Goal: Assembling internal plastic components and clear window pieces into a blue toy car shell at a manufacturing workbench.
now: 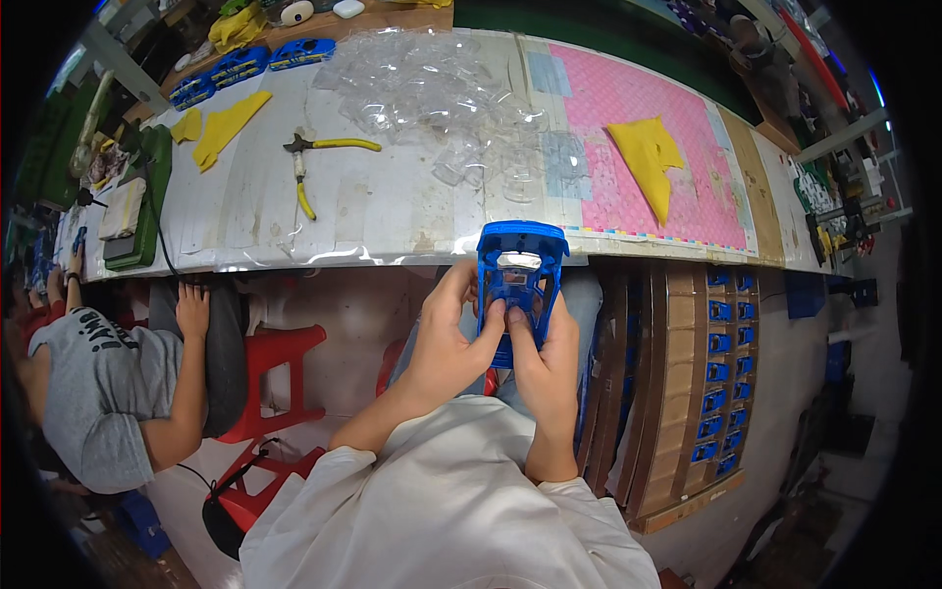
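Note:
A blue plastic toy car body point(522, 234) is held up between my two hands, just off the table's front edge. Through its openings a silvery patch and a clear part show inside. My left hand point(448, 329) is closed round its left side, the thumb pressed on the lower middle. From the other side my right hand point(546, 361) grips it, thumb beside the left one. Most fingertips are hidden behind the shell. On the table ahead lie yellow-handled cutting pliers point(343, 143) with their handles spread, and a heap of clear plastic pieces point(412, 88).
Yellow cloths point(228, 130) lie at the left of the white table point(392, 221), near several blue car bodies point(300, 53). A pink sheet point(638, 93) covers its right part. Trays of blue parts point(687, 393) stand low right. A co-worker point(108, 393) sits left, past red stools point(280, 383).

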`<state>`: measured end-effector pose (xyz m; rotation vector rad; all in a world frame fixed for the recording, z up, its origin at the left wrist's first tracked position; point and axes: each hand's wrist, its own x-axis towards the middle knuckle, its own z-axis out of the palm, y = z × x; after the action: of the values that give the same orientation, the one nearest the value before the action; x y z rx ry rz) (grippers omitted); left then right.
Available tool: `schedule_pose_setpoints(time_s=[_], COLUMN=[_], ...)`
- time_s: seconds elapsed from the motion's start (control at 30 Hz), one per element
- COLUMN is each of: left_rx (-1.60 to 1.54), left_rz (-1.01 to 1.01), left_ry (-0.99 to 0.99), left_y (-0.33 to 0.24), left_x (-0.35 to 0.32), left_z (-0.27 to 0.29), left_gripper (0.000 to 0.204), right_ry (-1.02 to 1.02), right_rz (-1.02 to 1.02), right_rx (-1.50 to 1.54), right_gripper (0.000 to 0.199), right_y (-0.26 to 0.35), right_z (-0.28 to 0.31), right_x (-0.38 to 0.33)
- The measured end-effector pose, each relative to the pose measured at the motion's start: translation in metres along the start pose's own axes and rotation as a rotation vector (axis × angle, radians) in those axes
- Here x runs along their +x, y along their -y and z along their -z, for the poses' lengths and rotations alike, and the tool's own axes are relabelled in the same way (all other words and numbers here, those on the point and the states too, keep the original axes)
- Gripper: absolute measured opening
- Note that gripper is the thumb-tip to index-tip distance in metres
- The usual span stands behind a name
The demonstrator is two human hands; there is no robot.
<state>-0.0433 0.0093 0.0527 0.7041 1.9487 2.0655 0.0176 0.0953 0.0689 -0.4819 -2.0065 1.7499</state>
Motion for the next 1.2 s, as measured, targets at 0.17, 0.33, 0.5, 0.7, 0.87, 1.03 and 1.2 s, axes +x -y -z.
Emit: schedule_pose_setpoints(time_s=[0.17,0.33,0.5,0.7,0.87,1.03,1.2], left_rx=[0.017,0.178,0.110,0.180,0.219,0.213,0.149], left_rz=[-0.010,0.070,-0.039,-0.064,-0.124,-0.113,-0.062], left_ry=[0.003,0.019,-0.060,-0.036,-0.058,-0.056,-0.121], left_y=[-0.006,-0.020,-0.010,-0.011,-0.006,-0.004,0.006], left_x=[0.002,0.008,0.007,0.006,0.005,0.006,0.008], left_z=[0.003,0.006,-0.001,-0.004,-0.003,-0.005,-0.007], left_gripper=[0.020,0.019,0.017,0.013,0.012,0.012,0.013], right_ry=[-0.014,-0.001,-0.032,-0.166,-0.195,-0.218,-0.182], right_rz=[0.009,0.032,0.146,0.194,0.161,0.179,0.185], right_rx=[0.000,-0.094,-0.237,-0.195,-0.256,-0.232,-0.162], right_gripper=[0.007,0.013,0.016,0.009,0.004,0.006,0.012], right_y=[-0.003,0.003,0.005,0.003,0.007,0.002,-0.008], right_z=[0.000,0.001,0.000,-0.003,-0.005,-0.005,-0.005], right_x=[0.000,0.002,0.005,0.010,0.010,0.010,0.015])
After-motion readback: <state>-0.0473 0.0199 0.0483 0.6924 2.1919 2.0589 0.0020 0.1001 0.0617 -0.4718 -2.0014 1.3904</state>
